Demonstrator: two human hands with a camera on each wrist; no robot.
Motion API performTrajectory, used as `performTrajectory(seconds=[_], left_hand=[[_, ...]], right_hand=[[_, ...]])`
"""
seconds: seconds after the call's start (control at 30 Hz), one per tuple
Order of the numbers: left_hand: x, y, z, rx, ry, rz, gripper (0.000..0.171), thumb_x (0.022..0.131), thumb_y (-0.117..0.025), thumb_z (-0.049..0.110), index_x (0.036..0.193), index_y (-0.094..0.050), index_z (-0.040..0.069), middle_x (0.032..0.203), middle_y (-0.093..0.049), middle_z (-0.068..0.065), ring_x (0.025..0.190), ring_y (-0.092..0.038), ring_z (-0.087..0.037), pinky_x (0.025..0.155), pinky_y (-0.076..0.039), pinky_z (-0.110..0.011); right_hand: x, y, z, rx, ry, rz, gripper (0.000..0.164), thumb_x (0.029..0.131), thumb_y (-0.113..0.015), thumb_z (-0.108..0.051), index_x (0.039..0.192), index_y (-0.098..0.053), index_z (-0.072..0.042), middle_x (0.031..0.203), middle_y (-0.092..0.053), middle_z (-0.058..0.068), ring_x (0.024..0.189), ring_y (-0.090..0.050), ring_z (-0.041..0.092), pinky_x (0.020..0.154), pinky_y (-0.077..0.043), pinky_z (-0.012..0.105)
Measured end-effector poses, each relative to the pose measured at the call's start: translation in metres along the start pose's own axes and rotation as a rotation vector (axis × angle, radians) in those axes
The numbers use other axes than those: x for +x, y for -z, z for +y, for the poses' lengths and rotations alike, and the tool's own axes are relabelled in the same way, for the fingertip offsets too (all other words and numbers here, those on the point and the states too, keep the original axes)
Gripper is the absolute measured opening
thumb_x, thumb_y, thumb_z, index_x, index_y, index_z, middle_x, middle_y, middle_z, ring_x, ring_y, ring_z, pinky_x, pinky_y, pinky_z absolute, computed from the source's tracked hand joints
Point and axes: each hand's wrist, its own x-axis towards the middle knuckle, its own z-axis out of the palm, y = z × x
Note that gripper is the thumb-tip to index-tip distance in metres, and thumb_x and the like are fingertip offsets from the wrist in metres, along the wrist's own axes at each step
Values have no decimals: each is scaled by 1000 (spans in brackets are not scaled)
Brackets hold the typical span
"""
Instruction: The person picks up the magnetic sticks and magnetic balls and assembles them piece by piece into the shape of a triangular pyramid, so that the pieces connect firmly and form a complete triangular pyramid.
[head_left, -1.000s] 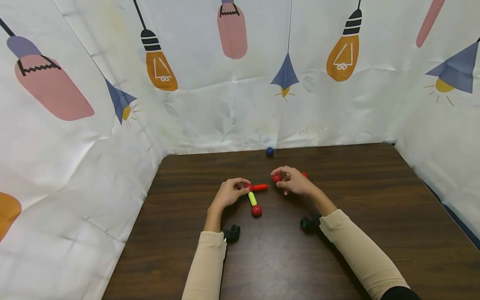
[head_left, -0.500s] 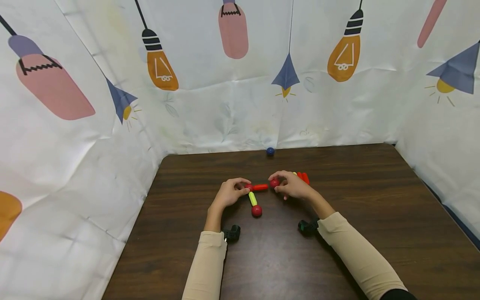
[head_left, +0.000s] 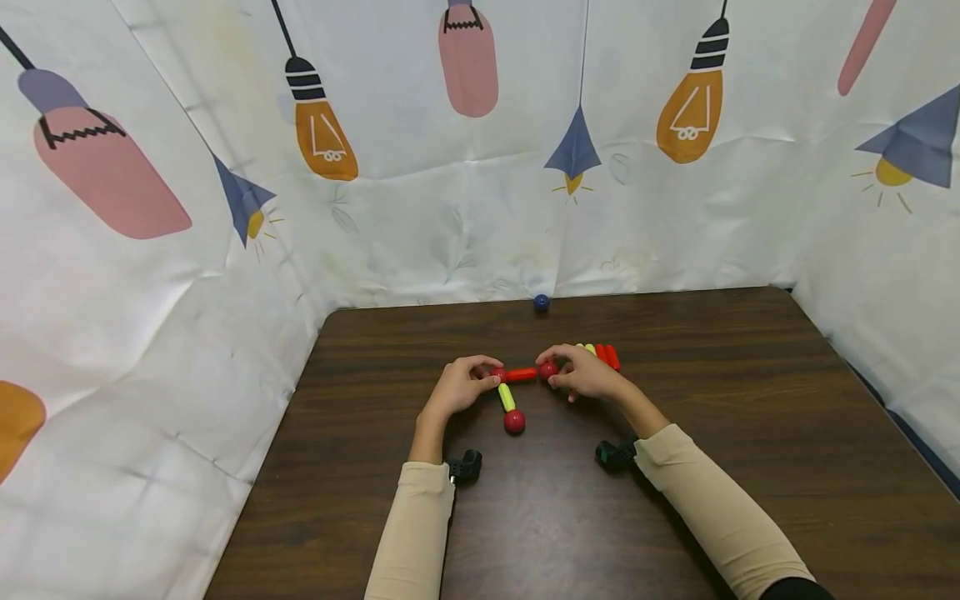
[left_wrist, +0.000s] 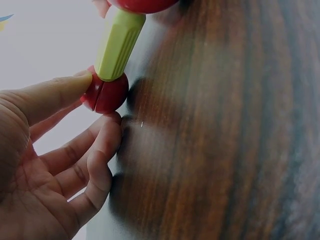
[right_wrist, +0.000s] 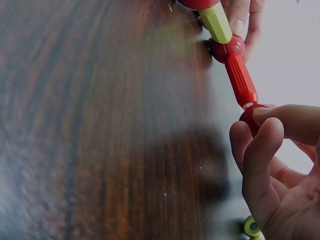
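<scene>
My left hand [head_left: 460,386] pinches a red ball [left_wrist: 112,95] at the corner of a small stick-and-ball assembly. From that ball a yellow-green stick [head_left: 506,397] runs toward me and ends in another red ball [head_left: 514,422]. A red stick [head_left: 522,374] points right from the same corner ball. At its right end, a third red ball [head_left: 548,369] is pinched between the thumb and fingers of my right hand [head_left: 588,372]. In the right wrist view this ball meets the stick's tip [right_wrist: 247,100].
Beyond my right hand lie several loose sticks, yellow-green [head_left: 589,348] and red [head_left: 609,357], side by side. A blue ball [head_left: 542,303] sits at the far edge of the brown table [head_left: 405,333]. White printed cloth [head_left: 465,225] walls surround the table.
My right hand has moved slightly left and nearer with its red ball, which has come up to the red stick's end. More of the loose sticks shows behind it. My left hand stays put.
</scene>
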Motion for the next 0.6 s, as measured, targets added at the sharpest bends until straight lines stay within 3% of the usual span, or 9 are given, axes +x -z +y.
performTrajectory(seconds=[0.6], left_hand=[[0, -1, 2, 18, 2, 0, 23, 95, -75, 26, 118, -75, 23, 91, -70, -2, 70, -57, -16, 64, -46, -30]], right_hand=[[-1, -1, -4, -8, -21, -33, 32, 98, -66, -6, 130, -63, -13, 135, -52, 20, 63, -59, 20, 57, -56, 32]])
